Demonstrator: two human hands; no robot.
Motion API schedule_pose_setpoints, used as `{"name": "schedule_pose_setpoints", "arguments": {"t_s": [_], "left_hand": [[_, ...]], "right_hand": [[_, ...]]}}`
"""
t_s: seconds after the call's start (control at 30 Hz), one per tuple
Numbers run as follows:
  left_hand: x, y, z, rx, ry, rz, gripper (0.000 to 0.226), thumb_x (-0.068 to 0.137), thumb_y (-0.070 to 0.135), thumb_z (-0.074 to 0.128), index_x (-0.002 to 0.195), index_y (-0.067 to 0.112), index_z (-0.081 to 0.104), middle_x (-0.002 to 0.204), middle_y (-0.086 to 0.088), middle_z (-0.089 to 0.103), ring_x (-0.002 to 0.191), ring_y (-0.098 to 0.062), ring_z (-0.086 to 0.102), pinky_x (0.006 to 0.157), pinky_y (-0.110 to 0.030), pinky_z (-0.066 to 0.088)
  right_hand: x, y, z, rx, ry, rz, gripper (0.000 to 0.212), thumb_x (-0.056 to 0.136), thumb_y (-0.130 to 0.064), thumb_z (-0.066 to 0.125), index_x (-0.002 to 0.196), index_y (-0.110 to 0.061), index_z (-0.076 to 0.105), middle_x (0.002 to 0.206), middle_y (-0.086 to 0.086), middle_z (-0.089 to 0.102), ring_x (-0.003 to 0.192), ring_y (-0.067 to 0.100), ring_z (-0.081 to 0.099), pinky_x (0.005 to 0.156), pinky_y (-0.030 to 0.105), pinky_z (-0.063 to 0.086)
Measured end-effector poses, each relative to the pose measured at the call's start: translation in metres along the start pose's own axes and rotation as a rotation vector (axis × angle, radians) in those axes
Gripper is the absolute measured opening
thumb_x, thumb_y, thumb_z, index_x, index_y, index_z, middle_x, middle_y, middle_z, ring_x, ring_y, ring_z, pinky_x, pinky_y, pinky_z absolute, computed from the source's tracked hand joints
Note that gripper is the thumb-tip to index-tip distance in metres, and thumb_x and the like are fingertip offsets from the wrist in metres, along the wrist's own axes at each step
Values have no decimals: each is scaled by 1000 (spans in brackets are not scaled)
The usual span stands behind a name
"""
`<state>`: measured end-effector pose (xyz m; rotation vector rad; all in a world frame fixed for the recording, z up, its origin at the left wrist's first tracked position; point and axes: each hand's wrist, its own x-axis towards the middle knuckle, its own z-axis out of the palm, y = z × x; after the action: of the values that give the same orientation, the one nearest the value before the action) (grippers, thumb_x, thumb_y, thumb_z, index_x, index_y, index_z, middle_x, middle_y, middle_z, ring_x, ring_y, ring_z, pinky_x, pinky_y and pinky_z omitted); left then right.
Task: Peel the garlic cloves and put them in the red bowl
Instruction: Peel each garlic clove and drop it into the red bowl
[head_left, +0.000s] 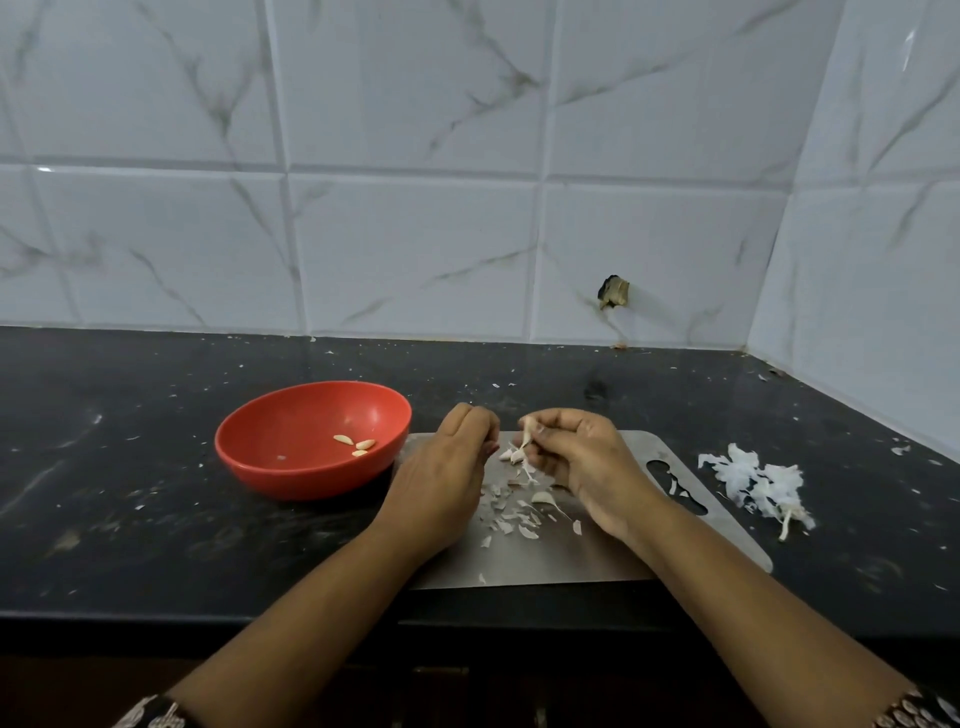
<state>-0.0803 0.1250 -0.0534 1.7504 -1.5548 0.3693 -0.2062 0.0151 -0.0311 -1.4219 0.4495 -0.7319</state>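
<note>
Peeling is proceeding at a black counter (156, 519) in the head view, the only one. The right hand (582, 457) is hovering over a steel board (597, 556), its fingers (550, 421) pinching a garlic clove (527, 428) whose papery skin is trailing downward. The left hand (452, 467) is sitting just beside it with fingers (467, 421) curling down and inward; whether they are gripping anything cannot be told, since the tips are facing away from the camera. Between the 2 hands, a few more cloves (511, 456) are lying on the board, with skin scraps (511, 519) littering it toward the near edge. The red bowl (291, 478) is standing on the counter just left of the board, holding 3 peeled cloves (356, 445) near its bottom. A heap of white skins (753, 480) is lying on the counter to the right of the board. The step in hand appears to be stripping the pinched clove. The next move is likely calling for the left fingers to catch the loose skin and pull it clear, then for a carry leftward over the bowl's rim and a release.
</note>
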Motion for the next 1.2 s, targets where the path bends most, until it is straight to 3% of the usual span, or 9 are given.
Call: {"name": "schedule_pose_setpoints", "arguments": {"t_s": [0.17,0.3,0.4,0.53,0.77,1.2], "left_hand": [[-1,-6,1,-95,35,-19,14,93,10,55,94,23,49,88,11,61,67,-1,53,62,-23,40],[-1,-9,1,-118,62,-20,20,90,2,57,95,20,63,91,11,69,74,2,60,68,-25,50],[-1,-6,-1,-121,100,-36,14,90,11,61,93,24,63,89,14,67,61,-1,53,61,-25,45],[0,1,-6,-175,122,-54,10,87,24,66,92,30,59,90,17,64,58,-11,53,58,-26,46],[0,-1,-8,-177,187,-76,9,83,17,72,85,25,67,82,15,66,60,-9,53,56,-26,47],[0,-2,-6,-195,162,-72,9,84,23,70,83,26,62,83,18,61,69,-8,52,59,-17,41]], "right_hand": [[-1,-1,-3,35,-16,20,15,95,-3,55,102,-3,69,84,7,71,68,7,63,63,19,54],[-5,-2,0,-73,-84,19,14,95,-11,59,104,-7,67,85,5,72,69,8,62,62,20,52],[-6,-2,2,-75,-126,10,9,95,-10,58,98,-6,65,79,6,70,67,8,62,62,19,53],[-7,-2,3,-101,-172,30,10,95,-8,57,98,-4,65,76,5,68,67,8,63,63,19,53],[-7,-2,2,-130,-190,13,10,92,-7,62,98,-2,69,79,8,70,66,10,63,63,19,53],[-7,3,1,-260,-158,-132,10,91,-7,64,97,-5,71,75,5,71,68,12,63,63,20,52]]}}
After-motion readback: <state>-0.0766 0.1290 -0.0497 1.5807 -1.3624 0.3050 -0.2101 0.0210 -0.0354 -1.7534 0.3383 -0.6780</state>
